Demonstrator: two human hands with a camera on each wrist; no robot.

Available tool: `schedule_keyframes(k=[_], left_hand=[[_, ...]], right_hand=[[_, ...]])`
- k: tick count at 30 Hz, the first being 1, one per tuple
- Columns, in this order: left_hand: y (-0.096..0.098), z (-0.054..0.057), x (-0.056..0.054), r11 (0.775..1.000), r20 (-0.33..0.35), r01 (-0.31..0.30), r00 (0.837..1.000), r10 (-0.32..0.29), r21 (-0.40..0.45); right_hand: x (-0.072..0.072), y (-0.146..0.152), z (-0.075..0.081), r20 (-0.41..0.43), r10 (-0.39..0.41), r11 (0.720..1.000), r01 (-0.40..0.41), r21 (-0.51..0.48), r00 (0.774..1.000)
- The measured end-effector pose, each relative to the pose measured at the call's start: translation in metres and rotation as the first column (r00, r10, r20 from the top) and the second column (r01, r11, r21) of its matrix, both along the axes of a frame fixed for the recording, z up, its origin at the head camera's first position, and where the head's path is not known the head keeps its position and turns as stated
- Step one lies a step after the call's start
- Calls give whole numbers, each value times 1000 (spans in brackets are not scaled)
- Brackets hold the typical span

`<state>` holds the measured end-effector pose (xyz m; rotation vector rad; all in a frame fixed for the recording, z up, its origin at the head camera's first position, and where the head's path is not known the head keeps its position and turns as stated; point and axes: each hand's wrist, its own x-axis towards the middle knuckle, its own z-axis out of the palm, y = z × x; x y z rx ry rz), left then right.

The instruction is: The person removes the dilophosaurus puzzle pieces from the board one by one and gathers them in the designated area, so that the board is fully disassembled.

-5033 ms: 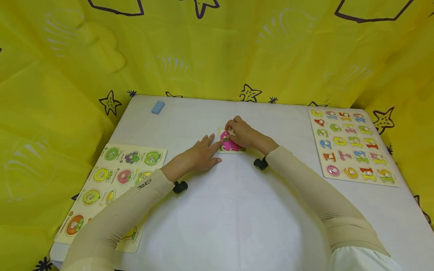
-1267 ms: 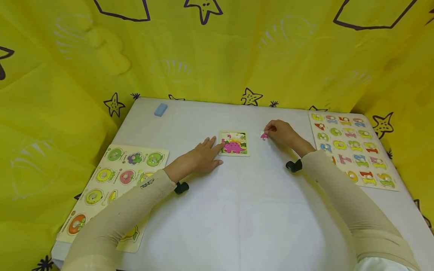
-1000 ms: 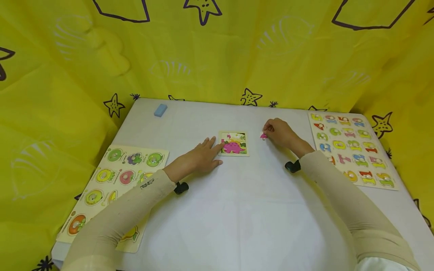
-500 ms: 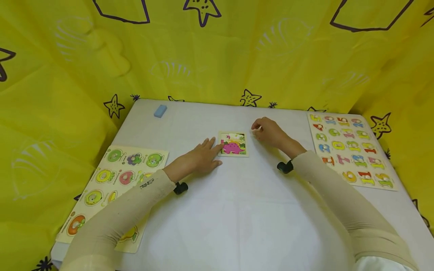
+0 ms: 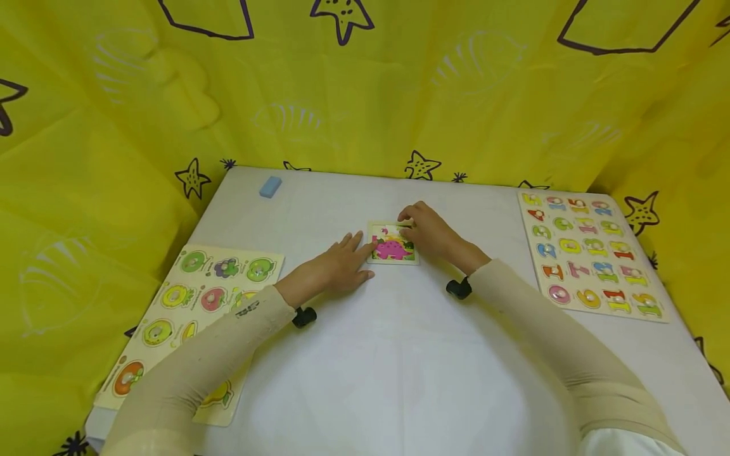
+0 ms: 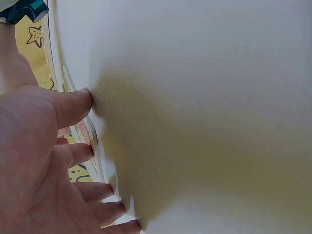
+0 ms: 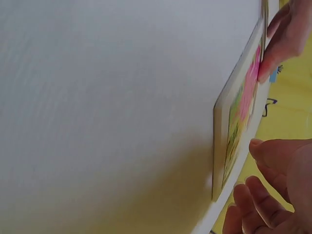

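A small square jigsaw puzzle (image 5: 392, 250) with a pink dinosaur lies mid-table, a pale gap showing in its upper left. My left hand (image 5: 342, 263) lies flat with spread fingers, its index fingertip on the puzzle's left edge. Over the puzzle's upper right corner, my right hand (image 5: 431, 235) has thumb and index finger drawn close in a pinch on a puzzle piece, which the fingers mostly hide. From the right wrist, the puzzle's frame (image 7: 220, 151) appears edge-on, with the right thumb (image 7: 273, 153) and curled fingers beside it.
A fruit peg board (image 5: 268, 253) lies at the left, partly under the left forearm. On the right is a number peg board (image 5: 595, 313). A blue block (image 5: 270, 187) sits at the back left. The yellow patterned curtain (image 5: 353, 107) hangs behind the white table (image 5: 393, 361).
Earlier, my right hand held a pink puzzle piece to the puzzle's right; it has since moved left to the puzzle's upper right corner. My left hand has stayed on the edge.
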<state>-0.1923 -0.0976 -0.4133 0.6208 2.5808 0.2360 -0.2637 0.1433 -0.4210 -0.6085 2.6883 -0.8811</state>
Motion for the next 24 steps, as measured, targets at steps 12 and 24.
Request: schedule_keyframes(k=[12, 24], left_hand=[[0, -1, 0, 1000, -12, 17, 1000, -17, -11], [1, 0, 1, 999, -17, 18, 1000, -19, -31]], right_hand=[[10, -15, -1, -73, 99, 990, -91, 107, 992], [13, -18, -4, -185, 149, 976, -116, 182, 971]])
